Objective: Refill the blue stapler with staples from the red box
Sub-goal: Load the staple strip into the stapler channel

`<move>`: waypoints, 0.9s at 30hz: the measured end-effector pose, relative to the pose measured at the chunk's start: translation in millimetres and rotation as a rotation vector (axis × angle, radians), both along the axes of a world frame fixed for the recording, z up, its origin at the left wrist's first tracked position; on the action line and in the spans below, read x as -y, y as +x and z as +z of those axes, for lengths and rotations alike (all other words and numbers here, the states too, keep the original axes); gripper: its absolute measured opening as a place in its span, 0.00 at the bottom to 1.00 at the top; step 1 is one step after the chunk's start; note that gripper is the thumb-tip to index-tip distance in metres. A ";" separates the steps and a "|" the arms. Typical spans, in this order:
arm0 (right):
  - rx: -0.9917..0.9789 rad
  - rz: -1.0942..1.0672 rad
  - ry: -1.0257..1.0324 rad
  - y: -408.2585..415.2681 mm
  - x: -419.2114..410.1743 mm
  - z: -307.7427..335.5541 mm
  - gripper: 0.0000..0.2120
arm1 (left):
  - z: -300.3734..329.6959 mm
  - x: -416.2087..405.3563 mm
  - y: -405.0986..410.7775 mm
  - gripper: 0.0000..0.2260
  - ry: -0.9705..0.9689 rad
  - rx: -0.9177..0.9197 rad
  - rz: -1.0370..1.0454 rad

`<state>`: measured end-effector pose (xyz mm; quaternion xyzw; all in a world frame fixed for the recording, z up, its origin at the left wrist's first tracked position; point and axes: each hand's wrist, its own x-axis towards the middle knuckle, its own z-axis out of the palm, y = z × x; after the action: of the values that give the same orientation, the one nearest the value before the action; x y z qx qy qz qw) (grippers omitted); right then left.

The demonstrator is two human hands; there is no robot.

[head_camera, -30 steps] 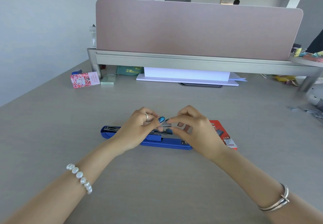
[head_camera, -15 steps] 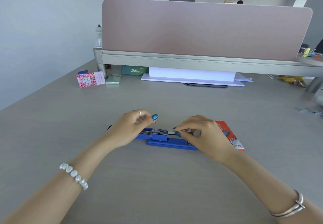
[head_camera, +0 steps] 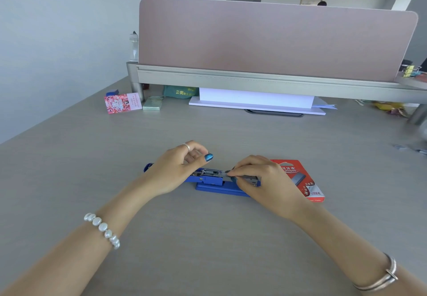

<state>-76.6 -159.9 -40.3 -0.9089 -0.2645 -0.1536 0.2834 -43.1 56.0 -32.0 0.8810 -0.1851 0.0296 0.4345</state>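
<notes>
Stapler, blue, opened flat on the grey desk, lying just past centre of the view with its long axis from 9 to 3 o'clock. The metal magazine channel faces up, with spring and pusher visible near the middle.

Left hand rests on the 9 o'clock end of the stapler. Its fingers are loosely curled and not closed on anything I can see; thumb and forefinger are apart.

Right hand is at the 3 o'clock end. Its fingertips are pinched together on a thin grey strip of staples at the magazine. Whether the strip is fully seated in the channel is not clear.

Handling, as a judgement:
- The strip is light, stiff and brittle, glued together, and snaps if bent.
- Hold it by the long sides near one end, keep it level and slide it in without forcing.
- The stapler body is rigid, with plastic over metal, and steady on its flat base.
- The pusher is spring-loaded, so watch the fingers.

Containers:
- Red staple box lies flat on the desk at 3 o'clock of the stapler, just behind the right hand. Its contents are not visible from here.
- The magazine channel looks mostly bare where it is exposed.

Far edge at 11 o'clock has a pink card pack and a small green box, well apart from the work.
</notes>
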 end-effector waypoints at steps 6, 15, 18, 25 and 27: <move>-0.027 -0.003 -0.016 -2.1 3.9 -1.9 0.13 | 2.5 -5.0 0.0 0.06 0.034 -0.023 -0.036; -0.270 -0.120 -0.064 -5.7 36.5 9.5 0.26 | 12.7 -57.6 15.8 0.22 0.271 -0.220 -0.143; -0.252 -0.110 -0.116 -3.2 41.0 9.3 0.16 | 10.7 -66.5 17.9 0.21 0.147 -0.286 -0.148; -0.229 -0.070 -0.105 2.9 44.7 1.4 0.09 | 12.4 -71.8 15.5 0.31 -0.176 -0.256 -0.105; -0.199 -0.071 -0.105 4.6 44.7 -2.0 0.10 | 11.9 -71.3 15.0 0.34 -0.303 -0.243 -0.100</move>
<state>-72.0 -204.6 -42.2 -0.9420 -0.2105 -0.0587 0.2547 -28.1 127.4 -20.1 0.7923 -0.1682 -0.0710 0.5821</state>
